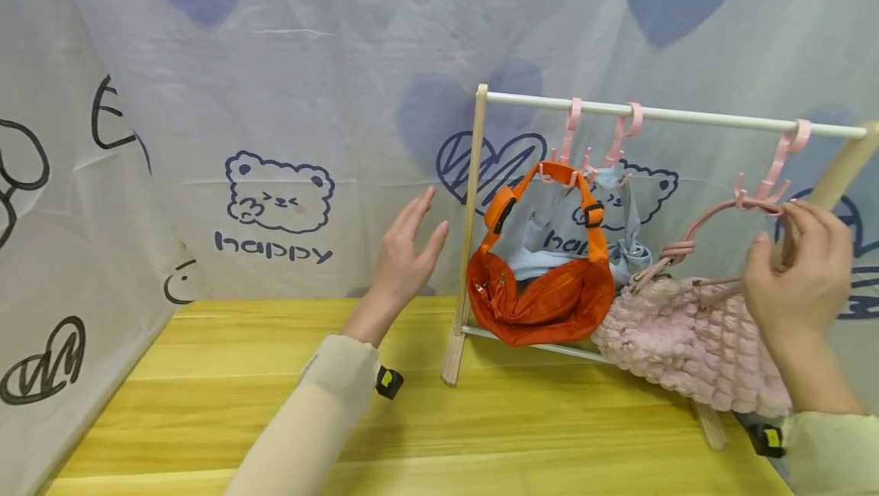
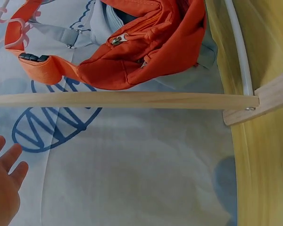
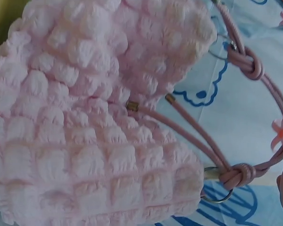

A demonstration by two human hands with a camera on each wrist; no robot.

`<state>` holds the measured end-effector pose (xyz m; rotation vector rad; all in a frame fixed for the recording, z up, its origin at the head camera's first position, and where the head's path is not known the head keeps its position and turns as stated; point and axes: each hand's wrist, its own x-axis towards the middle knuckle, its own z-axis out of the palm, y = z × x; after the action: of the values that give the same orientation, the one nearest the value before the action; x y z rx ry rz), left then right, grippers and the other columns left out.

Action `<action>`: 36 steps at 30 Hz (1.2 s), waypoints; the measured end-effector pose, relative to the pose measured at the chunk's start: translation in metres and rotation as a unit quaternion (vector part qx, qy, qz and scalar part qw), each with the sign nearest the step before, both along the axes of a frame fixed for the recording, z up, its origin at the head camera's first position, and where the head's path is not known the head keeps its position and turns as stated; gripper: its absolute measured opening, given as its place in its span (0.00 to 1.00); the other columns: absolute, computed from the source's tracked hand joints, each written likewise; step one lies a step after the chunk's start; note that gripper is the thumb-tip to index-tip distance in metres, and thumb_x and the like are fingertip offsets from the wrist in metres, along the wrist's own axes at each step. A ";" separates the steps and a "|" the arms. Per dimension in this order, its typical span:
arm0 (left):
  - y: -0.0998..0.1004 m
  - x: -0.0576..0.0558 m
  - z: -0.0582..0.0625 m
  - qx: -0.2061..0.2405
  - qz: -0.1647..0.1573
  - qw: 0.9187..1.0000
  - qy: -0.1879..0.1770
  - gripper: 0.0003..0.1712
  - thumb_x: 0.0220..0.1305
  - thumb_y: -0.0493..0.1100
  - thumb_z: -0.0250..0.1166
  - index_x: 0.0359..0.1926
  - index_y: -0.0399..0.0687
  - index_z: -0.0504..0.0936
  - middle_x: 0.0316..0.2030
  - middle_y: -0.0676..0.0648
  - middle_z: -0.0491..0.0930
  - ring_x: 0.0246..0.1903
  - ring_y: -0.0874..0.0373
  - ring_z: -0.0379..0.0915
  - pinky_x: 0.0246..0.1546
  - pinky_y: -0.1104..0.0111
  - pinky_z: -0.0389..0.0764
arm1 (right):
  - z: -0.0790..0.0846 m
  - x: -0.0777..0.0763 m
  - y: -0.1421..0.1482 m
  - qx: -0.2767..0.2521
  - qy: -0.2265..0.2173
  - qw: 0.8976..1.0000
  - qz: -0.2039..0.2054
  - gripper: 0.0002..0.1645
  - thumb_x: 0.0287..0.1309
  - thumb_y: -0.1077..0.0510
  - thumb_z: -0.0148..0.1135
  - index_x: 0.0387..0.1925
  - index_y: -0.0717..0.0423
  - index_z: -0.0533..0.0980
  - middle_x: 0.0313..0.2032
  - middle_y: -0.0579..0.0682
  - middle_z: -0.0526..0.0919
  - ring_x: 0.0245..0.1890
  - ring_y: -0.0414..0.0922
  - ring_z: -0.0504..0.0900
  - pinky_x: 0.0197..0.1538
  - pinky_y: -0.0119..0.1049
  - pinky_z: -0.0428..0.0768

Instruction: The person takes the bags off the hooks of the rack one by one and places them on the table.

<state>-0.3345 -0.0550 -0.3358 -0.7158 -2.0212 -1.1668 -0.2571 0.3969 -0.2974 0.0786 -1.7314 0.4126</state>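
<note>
My left hand [image 1: 410,246] is raised beside the left post of a small rack, thumb and fingers apart, holding nothing. My right hand [image 1: 803,271] has its fingers curled at the top of the corded strap [image 1: 714,214] of a puffy pink handbag [image 1: 693,336]; part of the strap is hidden behind it. The strap loops through a pink hook [image 1: 776,168] hung on the rack's rail. In the right wrist view, only the hand's edge shows, close beside the strap. An orange waist bag [image 1: 549,297] hangs from another pink hook [image 1: 570,137], left of the handbag.
The rack has a white top rail [image 1: 707,118], wooden posts [image 1: 472,198] and a lower bar [image 1: 577,352]. Behind the orange bag, a light blue bag [image 1: 625,244] hangs from a third pink hook [image 1: 621,133]. A yellow wood-grain table [image 1: 226,389] stands before a printed cloth [image 1: 330,99].
</note>
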 end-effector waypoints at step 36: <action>0.054 -0.045 0.018 -0.087 0.023 0.996 0.021 0.44 0.78 0.37 0.59 0.84 0.44 0.45 0.55 0.36 0.76 0.42 0.45 0.77 0.43 0.57 0.85 | 0.000 -0.021 0.049 -0.143 -0.121 0.982 -0.015 0.35 0.78 0.57 0.44 0.82 0.41 0.56 0.70 0.66 0.72 0.70 0.65 0.70 0.75 0.52 0.64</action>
<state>-0.3797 -0.0015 -0.3174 -0.7686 -2.1090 -0.9507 -0.2777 0.4456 -0.2971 -0.2132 -1.8910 0.6657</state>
